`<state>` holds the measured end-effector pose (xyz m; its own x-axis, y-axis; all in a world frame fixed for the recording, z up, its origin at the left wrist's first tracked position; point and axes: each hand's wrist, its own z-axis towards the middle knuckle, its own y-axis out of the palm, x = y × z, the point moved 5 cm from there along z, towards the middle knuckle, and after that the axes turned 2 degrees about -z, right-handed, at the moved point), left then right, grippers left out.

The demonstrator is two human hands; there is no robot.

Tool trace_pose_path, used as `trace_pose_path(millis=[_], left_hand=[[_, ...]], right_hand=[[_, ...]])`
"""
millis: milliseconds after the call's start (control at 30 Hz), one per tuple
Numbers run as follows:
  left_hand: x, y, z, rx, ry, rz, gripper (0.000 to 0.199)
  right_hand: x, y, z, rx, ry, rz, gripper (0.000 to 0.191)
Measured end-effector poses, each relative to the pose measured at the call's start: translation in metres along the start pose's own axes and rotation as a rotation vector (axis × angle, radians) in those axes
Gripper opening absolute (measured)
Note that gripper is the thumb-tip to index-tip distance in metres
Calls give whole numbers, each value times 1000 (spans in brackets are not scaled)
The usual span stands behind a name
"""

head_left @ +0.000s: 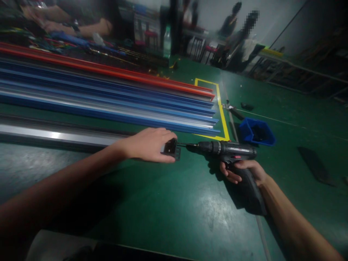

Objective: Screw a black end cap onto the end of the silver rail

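Observation:
My right hand is wrapped round the grip of a black cordless drill, which points left. The drill's long thin bit reaches the black end piece of a grey metal profile. Over that end lies my left hand, thumb and fingers closed around its sides. The profile rests along the green table, its far left part out of view. Whether the bit tip sits in a screw is too small to tell.
Blue and red profiles lie in a row behind, ending near a yellow tape outline. A blue bin, pliers-like tool and dark flat object are at right. A bottle and another person's arms are beyond.

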<state>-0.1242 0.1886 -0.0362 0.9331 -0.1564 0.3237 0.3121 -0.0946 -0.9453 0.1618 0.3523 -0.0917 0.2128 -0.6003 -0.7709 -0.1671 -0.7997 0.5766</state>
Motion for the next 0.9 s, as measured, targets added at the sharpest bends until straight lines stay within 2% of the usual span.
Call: trace_pose_path(millis=[233, 500, 700, 767, 900], left_hand=[[-8, 0, 2, 4, -65, -131, 61], [14, -1, -6, -13, 10, -165, 52], [18, 2, -12, -27, 8, -181, 52], [18, 2, -12, -27, -9, -187, 56], [17, 1, -13, -17, -50, -192, 78]], right_hand=[[-1, 7, -1, 28, -4, 16, 32], [7, 7, -13, -4, 49, 31, 32], [9, 9, -15, -21, 68, 48, 36], [11, 7, -15, -24, 79, 72, 40], [14, 3, -14, -17, 94, 100, 45]])
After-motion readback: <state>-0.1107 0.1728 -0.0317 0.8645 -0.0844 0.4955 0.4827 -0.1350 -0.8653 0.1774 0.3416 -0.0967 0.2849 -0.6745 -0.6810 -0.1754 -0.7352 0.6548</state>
